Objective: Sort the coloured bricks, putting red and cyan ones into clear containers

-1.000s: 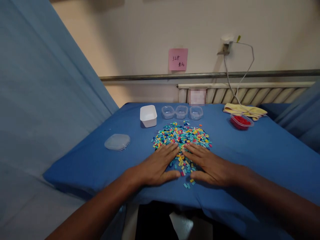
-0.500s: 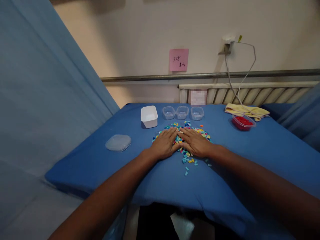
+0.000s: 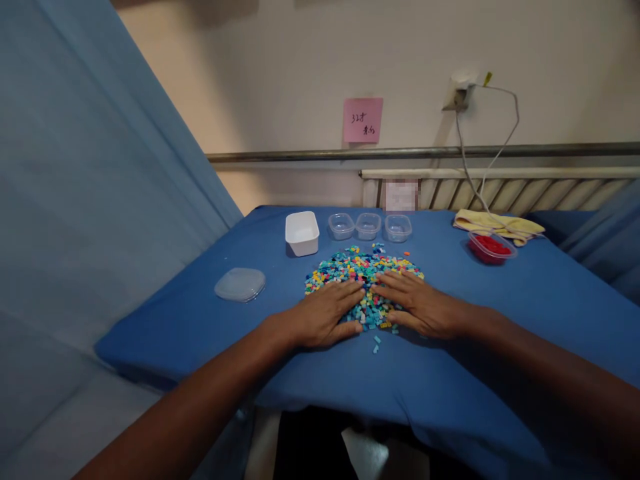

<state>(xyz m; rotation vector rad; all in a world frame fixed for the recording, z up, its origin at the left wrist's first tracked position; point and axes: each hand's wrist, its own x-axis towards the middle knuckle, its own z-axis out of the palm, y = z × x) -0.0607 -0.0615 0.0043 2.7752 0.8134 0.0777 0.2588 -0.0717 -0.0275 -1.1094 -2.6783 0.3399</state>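
Note:
A spread pile of small toy building bricks [image 3: 345, 265], mostly turquoise, blue, yellow and pink, covers the middle of the blue cloth [image 3: 320, 370]. My left hand [image 3: 330, 311] lies palm down over the pile's near left part, fingers stretched out and thumb apart. Opposite it, my right hand [image 3: 417, 303] rests palm down at the near right part, its fingers spread. A narrow gap full of bricks separates the fingertips. Bricks under both palms are hidden. A few loose turquoise bricks [image 3: 377, 344] lie just in front of the pile.
Behind the pile stand a white tub [image 3: 303, 235] and three clear plastic containers, the middle one [image 3: 369, 227] close to its neighbours. Clear lids [image 3: 240, 285] lie at left. To the right, a container of red pieces [image 3: 491, 247] sits by a yellow cloth [image 3: 500, 225] and a white cable [image 3: 465, 160].
Both hands have drawn back toward me and moved apart at the fingertips. More of the brick pile shows beyond and between them.

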